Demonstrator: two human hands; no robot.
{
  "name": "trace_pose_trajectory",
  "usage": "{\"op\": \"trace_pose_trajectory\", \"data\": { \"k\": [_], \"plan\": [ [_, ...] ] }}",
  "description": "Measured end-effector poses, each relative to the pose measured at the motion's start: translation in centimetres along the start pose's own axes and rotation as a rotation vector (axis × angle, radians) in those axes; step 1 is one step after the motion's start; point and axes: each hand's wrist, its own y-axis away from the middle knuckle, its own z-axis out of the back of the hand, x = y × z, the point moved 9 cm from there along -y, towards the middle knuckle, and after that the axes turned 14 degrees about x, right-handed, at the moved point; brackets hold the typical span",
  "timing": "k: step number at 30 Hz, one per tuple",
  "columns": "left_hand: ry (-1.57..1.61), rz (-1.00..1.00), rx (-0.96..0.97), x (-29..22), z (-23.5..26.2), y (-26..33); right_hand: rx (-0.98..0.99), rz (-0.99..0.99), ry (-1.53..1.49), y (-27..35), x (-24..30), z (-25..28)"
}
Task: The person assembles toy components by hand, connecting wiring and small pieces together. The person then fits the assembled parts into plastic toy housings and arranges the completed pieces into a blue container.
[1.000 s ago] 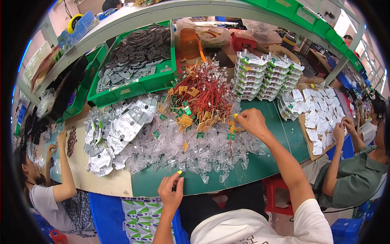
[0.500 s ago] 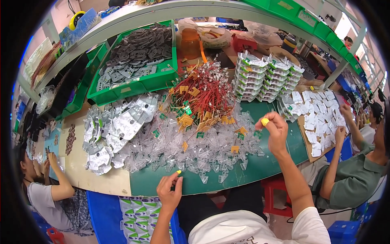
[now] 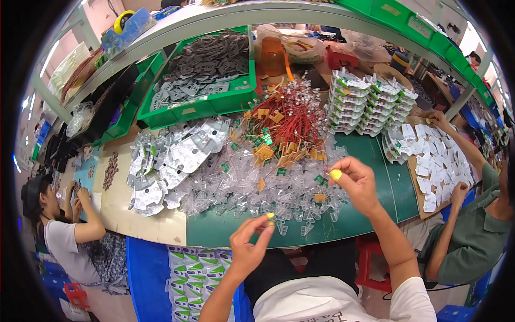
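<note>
1. Head view: we sit at a green mat (image 3: 375,177) covered with a spread of clear plastic shells (image 3: 252,188), with a heap of red wired parts (image 3: 284,121) behind it.
2. Our left hand (image 3: 249,247) is raised near the mat's front edge, thumb and forefinger closed toward each other; the forefinger wears a yellow finger cap (image 3: 270,216). Whether it pinches a small clear piece we cannot tell.
3. Our right hand (image 3: 357,182) hovers over the right end of the shells, fingers curled and pinched together, with another yellow cap at the fingertip; anything held there is too small to make out.
4. To do this well, we judge, we should bring both hands close over the mat, so that a dropped piece lands among the shells.
5. We should pinch with the capped tips and lift one shell at a time, as they overlap.
6. A green bin (image 3: 204,102) of grey parts and stacks of packed trays (image 3: 365,102) lie beyond.
</note>
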Motion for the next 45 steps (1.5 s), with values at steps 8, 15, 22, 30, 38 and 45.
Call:
{"op": "trace_pose_trajectory", "data": {
  "k": [8, 15, 22, 30, 38, 45],
  "plan": [
    [0.743, 0.17, 0.106, 0.7, -2.9, -0.7, 0.082, 0.018, 0.202, 1.7, 0.6, -3.9],
    [0.736, 0.2, 0.037, 1.1, -2.1, -0.9, 0.148, 0.064, 0.315, 2.2, 1.1, -5.3],
    [0.525, 0.141, -0.06, 1.1, -1.1, -0.6, 0.284, 0.128, 0.482, 1.6, 2.3, -6.7],
    [-0.102, -0.239, -0.118, -4.2, -0.4, -0.9, 0.364, 0.062, 0.341, 0.5, 1.9, -9.7],
    [0.087, -0.066, -0.134, -2.1, -0.8, -0.9, 0.283, -0.011, 0.218, 0.6, 1.0, -9.7],
    [0.369, 0.099, -0.07, 0.4, -1.6, -1.1, 0.317, 0.186, 0.354, 0.5, 1.8, -10.1]
  ]
}}
